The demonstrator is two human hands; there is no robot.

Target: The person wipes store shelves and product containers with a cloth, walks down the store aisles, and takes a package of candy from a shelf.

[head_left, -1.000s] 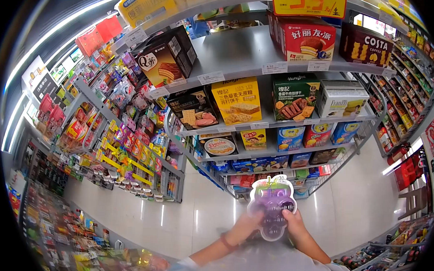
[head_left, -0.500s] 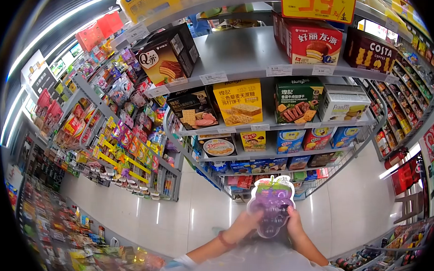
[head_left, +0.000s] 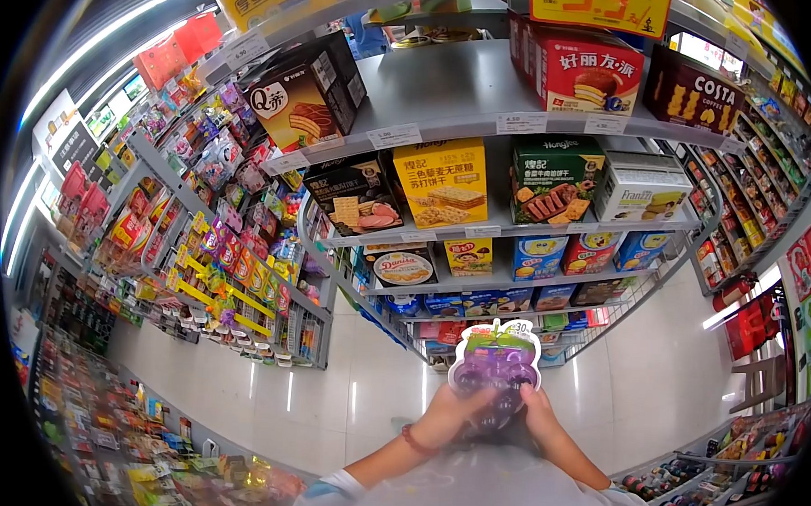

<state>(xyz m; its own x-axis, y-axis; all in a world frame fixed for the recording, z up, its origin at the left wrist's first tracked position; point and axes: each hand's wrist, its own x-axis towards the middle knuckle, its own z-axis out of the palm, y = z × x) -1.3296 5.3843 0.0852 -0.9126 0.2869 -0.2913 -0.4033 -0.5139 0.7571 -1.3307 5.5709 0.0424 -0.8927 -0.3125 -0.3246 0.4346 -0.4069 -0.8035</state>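
Observation:
A grape-shaped candy package [head_left: 496, 361] with a purple front, green leaf top and white edge is held upright near my body. My left hand [head_left: 451, 416] grips its lower left side, thumb laid across the front; a red band circles that wrist. On the other side my right hand [head_left: 539, 416] closes on the lower right edge, thumb pressed to the front. The fingers behind the package are hidden. Behind it stands a shelf unit [head_left: 434, 110] of boxed snacks, with a yellow cracker box [head_left: 442, 184] and a green cracker box [head_left: 556, 180] on the middle level.
To the left, a rack [head_left: 165, 270] is packed with hanging candy bags. Snack bags [head_left: 144, 441] fill a lower-left shelf, and bottles [head_left: 667, 486] line the lower right. A tiled floor [head_left: 635, 381] runs around the unit. A brown stool [head_left: 760, 377] stands at right.
The grape-shaped package has shifted slightly up and left in view, and my hands cover more of its lower part. The camera view has moved a little.

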